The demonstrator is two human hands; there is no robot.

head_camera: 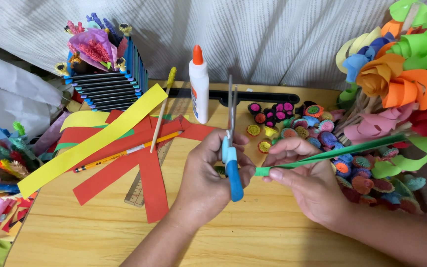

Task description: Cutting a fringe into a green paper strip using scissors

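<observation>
Far left of the left hand (206, 173), a striped blue and black box (107, 86) holds paper flowers (95, 47). Nearer lie the yellow strip (95, 141) and red strips (147, 168). The left hand is closed around blue-handled scissors (231, 158), blades upright below the glue bottle (198, 86). Just beside it, the right hand (307, 180) pinches a green paper strip (332, 154) running rightward.

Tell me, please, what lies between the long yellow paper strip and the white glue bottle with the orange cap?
In the head view, a thin wooden stick with a yellow tip crosses red paper strips there.
</observation>
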